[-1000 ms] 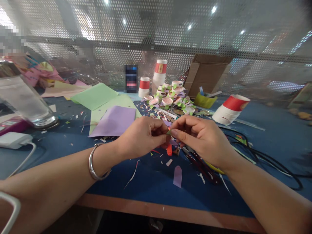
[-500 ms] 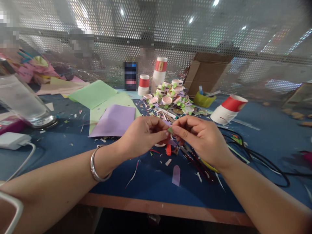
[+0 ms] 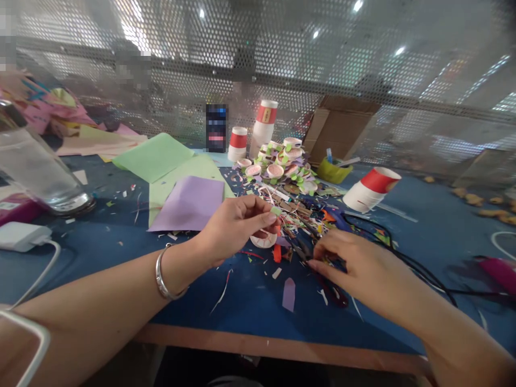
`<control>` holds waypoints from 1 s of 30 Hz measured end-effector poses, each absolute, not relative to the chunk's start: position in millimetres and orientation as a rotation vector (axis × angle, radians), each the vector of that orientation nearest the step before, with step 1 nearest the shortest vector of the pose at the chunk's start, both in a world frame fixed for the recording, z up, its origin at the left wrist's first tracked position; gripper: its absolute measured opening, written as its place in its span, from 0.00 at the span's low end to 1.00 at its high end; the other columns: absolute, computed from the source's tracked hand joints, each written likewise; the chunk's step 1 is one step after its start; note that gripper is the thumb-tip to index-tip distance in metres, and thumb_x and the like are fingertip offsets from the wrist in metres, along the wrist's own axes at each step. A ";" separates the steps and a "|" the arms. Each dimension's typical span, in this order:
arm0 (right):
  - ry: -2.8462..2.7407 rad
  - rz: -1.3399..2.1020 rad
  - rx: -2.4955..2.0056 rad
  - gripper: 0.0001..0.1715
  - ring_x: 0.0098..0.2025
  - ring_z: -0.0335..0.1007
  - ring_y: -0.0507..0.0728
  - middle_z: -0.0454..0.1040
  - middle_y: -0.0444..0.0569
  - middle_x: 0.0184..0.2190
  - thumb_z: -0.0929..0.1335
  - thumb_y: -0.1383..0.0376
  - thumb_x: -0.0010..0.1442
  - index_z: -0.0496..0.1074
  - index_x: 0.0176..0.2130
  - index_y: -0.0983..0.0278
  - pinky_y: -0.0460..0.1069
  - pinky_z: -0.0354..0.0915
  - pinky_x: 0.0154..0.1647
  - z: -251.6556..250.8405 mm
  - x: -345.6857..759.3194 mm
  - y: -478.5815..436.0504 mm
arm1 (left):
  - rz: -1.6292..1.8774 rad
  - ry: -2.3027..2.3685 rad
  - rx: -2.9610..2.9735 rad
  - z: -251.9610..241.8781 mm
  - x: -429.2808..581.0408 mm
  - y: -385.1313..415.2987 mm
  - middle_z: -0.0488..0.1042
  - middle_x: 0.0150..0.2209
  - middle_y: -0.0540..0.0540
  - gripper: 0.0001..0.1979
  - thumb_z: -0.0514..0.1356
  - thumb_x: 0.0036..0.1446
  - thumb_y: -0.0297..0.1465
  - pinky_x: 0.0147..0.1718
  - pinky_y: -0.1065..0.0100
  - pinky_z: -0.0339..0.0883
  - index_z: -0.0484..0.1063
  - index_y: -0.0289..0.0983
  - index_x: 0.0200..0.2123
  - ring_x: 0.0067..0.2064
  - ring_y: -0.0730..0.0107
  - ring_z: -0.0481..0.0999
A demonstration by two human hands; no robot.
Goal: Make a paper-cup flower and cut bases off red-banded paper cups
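Observation:
Between the thumb and forefinger of my left hand is a small green paper piece. Under those fingers lies a round white paper-cup piece, partly hidden. My right hand is down on the table, its thumb and fingers closed about the middle of a pair of scissors. The blades point up and left, and the dark red handles lie toward me, partly covered by the hand. A purple paper tab rests nearer the table edge.
Purple sheets and green sheets lie to the left, beside a tilted-looking glass. Behind the scraps stands a heap of cup pieces. Stacked paper cups, black cables and a yellow-green holder are rightward.
My right hand has let go of the green paper piece and moved down and right onto the scissors. My left hand keeps the piece pinched, almost in the same place.

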State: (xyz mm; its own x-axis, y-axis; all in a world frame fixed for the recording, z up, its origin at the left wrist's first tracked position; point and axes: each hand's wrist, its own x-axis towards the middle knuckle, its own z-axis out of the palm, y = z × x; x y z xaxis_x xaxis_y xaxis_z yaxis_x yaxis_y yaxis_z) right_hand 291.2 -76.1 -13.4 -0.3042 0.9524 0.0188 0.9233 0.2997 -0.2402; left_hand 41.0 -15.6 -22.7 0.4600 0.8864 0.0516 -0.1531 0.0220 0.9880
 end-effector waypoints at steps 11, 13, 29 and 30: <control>-2.290 0.361 -1.594 0.07 0.37 0.71 0.60 0.73 0.49 0.32 0.70 0.68 0.56 0.72 0.27 0.60 0.56 0.65 0.40 -21.4 288.0 -78.2 | 0.881 0.748 1.166 -22.6 43.2 -19.0 0.79 0.30 0.47 0.10 0.67 0.59 0.31 0.36 0.69 0.73 0.70 0.34 0.33 0.34 0.71 0.81; -2.224 0.405 -1.569 0.07 0.35 0.69 0.58 0.73 0.47 0.32 0.70 0.66 0.58 0.71 0.28 0.59 0.54 0.64 0.38 -14.6 287.9 -75.5 | 0.870 0.740 1.139 -20.9 43.7 -20.9 0.79 0.30 0.47 0.09 0.68 0.59 0.31 0.37 0.69 0.73 0.70 0.34 0.32 0.34 0.72 0.81; -1.833 0.974 -1.131 0.07 0.33 0.69 0.53 0.72 0.44 0.32 0.69 0.60 0.66 0.73 0.37 0.61 0.48 0.65 0.34 -11.7 245.9 -46.9 | 0.880 0.524 0.892 -16.7 44.5 -22.1 0.80 0.33 0.47 0.11 0.72 0.54 0.31 0.38 0.72 0.71 0.73 0.35 0.32 0.38 0.72 0.81; -1.755 1.085 -1.088 0.07 0.32 0.69 0.52 0.71 0.43 0.31 0.69 0.60 0.66 0.71 0.37 0.61 0.48 0.66 0.33 -15.0 245.8 -47.0 | 0.878 0.526 0.884 -16.6 44.6 -21.7 0.80 0.33 0.46 0.11 0.72 0.54 0.32 0.38 0.72 0.71 0.73 0.35 0.32 0.38 0.72 0.81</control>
State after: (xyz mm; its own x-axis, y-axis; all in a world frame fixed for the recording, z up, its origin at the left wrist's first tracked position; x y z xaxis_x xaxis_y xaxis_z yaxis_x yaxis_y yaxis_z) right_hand 245.8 -47.0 -15.0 -0.3226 0.9298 0.1775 0.2564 0.2663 -0.9292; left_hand 44.6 -21.7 -16.6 0.5514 0.8329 -0.0475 -0.4347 0.3355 0.8357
